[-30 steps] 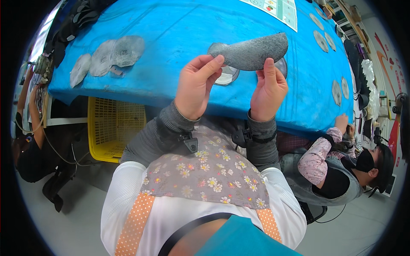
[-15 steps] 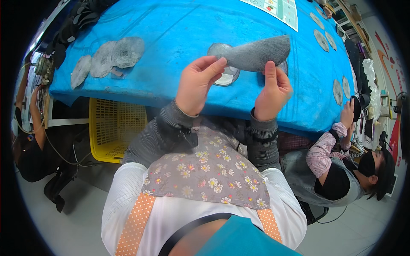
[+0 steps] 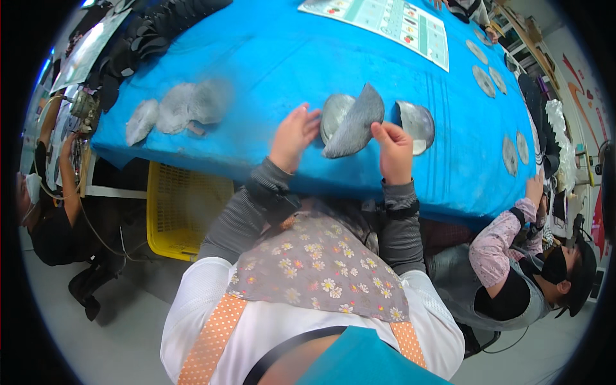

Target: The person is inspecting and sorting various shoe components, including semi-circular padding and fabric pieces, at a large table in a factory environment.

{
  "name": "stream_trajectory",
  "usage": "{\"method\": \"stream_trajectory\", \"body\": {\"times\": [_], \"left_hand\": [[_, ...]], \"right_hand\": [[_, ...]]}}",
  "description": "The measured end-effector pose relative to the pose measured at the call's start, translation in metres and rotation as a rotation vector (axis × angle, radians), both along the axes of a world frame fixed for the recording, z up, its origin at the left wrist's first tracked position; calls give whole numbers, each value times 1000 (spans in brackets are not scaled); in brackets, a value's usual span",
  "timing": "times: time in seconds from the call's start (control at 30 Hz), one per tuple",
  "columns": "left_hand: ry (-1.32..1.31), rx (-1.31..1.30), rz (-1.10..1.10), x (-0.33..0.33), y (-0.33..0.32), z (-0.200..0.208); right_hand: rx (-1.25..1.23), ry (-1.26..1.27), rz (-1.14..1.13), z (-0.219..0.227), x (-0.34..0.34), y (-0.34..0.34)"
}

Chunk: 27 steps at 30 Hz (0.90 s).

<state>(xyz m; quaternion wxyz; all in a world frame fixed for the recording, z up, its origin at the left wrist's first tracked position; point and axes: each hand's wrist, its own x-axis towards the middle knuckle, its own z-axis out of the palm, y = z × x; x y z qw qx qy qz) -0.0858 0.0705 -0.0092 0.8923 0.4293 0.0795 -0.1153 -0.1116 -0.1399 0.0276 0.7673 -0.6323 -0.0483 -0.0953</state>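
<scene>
Half-disc point(image 3: 360, 123), grey, pinched in right hand point(image 3: 395, 153), left hand point(image 3: 294, 138) apart, blue tabletop point(image 3: 269, 64)

Dark grey striped sleeves point(image 3: 232, 221); white shirt point(image 3: 436, 311); grey daisy-print apron point(image 3: 317, 273); orange white-dotted straps point(image 3: 210, 338).

Left hand point(image 3: 295, 139): mine, raised and unclenched, fingers extended up and rightward.
Right hand point(image 3: 394, 152): mine, thumb brought against curled fingers in a pinch.
Left forearm point(image 3: 240, 215): slants inward from my elbow.
Right forearm point(image 3: 403, 228): reaches nearly straight ahead of me.
</scene>
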Motion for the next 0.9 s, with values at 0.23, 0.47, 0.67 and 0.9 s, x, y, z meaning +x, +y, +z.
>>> {"method": "stream_trajectory", "body": {"times": [0.23,0.47,0.67,0.9], "left_hand": [[-103,-105,-38,-6,-13,21],[-107,-810,-330,-34,-18,44],[-462,-83,-149,-39,5,50],[-1336,861,-127,-36,23,101]], "right_hand": [[212,-125,189,0,-6,1],[-99,-397,236,41,-13,-2],[-779,-835,37,95,-22,-32],[-939,-954,-114,100,-40,-44]]}}
